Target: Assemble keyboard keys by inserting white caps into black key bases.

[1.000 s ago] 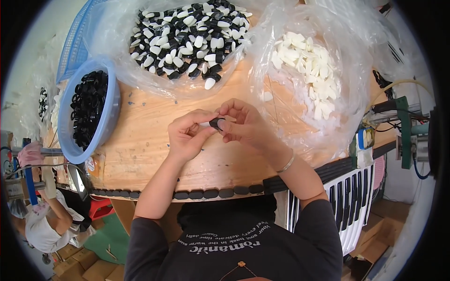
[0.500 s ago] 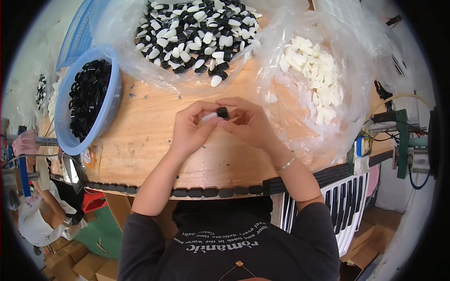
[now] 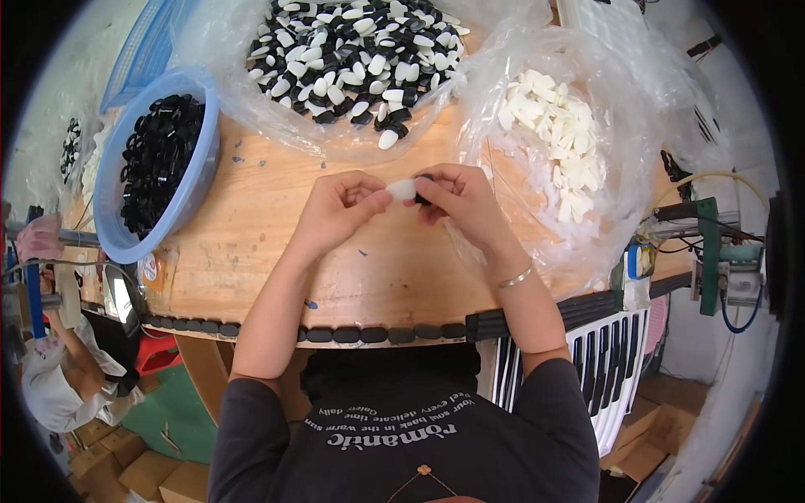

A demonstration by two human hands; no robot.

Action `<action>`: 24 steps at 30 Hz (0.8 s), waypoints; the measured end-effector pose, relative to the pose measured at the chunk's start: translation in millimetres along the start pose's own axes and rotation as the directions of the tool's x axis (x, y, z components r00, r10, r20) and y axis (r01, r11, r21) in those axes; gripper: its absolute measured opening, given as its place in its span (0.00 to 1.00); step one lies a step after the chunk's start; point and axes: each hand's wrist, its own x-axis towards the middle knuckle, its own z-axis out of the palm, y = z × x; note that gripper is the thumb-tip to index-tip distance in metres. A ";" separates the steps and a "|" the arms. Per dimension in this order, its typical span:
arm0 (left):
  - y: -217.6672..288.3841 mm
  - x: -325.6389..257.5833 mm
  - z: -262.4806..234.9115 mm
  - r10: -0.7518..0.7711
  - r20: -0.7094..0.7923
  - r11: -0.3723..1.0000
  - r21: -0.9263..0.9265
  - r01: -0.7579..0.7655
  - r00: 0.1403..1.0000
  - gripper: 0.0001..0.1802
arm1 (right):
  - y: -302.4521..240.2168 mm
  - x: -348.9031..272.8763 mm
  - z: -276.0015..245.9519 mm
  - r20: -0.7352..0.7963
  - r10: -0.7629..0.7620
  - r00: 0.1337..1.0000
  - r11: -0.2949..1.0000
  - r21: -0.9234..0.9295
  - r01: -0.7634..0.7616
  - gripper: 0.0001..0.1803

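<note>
A pale wooden tabletop (image 3: 251, 226) spreads across the centre, with a soft sheen of light toward six o'clock. At four o'clock, a whitish wall (image 3: 694, 339) stands near cardboard boxes (image 3: 650, 432). Toward eight o'clock, brown cartons (image 3: 151, 472) sit beside green floor (image 3: 189, 404).

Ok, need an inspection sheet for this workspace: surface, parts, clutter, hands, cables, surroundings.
Surface: wooden table, scattered blue flecks.
Parts: white piece, black piece; black-and-white pile and white pile ahead; blue tub of black pieces at left.
Clutter: clear plastic bags around both piles.
Hands: left hand pinches the white piece; right hand grips the black piece.
Cables: blue cable and pale hose at right.
Surroundings: another person at left; cardboard boxes lower left.
</note>
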 end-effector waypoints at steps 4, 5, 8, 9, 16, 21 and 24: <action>-1.5 6.7 -22.6 0.032 -0.215 0.999 0.036 -0.025 0.976 0.08 | -26.3 11.3 -8.3 0.192 0.205 0.960 0.871 -0.483 -0.090 0.15; 2.7 11.3 -32.1 0.097 -0.296 0.995 0.016 -0.097 0.950 0.09 | -28.6 21.7 -13.3 0.139 0.111 0.984 0.848 -0.530 -0.021 0.17; 10.0 13.7 -56.2 0.191 -0.426 0.978 0.008 -0.207 0.884 0.10 | -48.4 63.8 -16.9 -0.202 -0.394 0.897 0.856 -0.435 0.278 0.25; 10.4 17.4 -59.0 0.241 -0.460 0.964 0.008 -0.267 0.855 0.10 | -52.9 73.0 -20.1 -0.304 -0.546 0.781 0.770 -0.549 0.325 0.26; 33.6 -3.3 -73.6 0.388 -0.555 0.905 0.077 -0.419 0.736 0.08 | -11.6 39.2 -8.2 0.039 -0.277 0.960 0.805 -0.536 0.254 0.19; 23.3 -58.3 -85.4 0.416 -0.482 0.908 0.166 -0.386 0.771 0.07 | -3.6 18.3 2.5 0.129 -0.168 0.977 0.830 -0.516 0.211 0.13; 37.7 -64.4 -113.3 0.498 -0.494 0.849 0.445 -0.285 0.712 0.06 | -36.0 38.8 43.1 0.163 -0.249 0.955 0.885 -0.362 0.292 0.13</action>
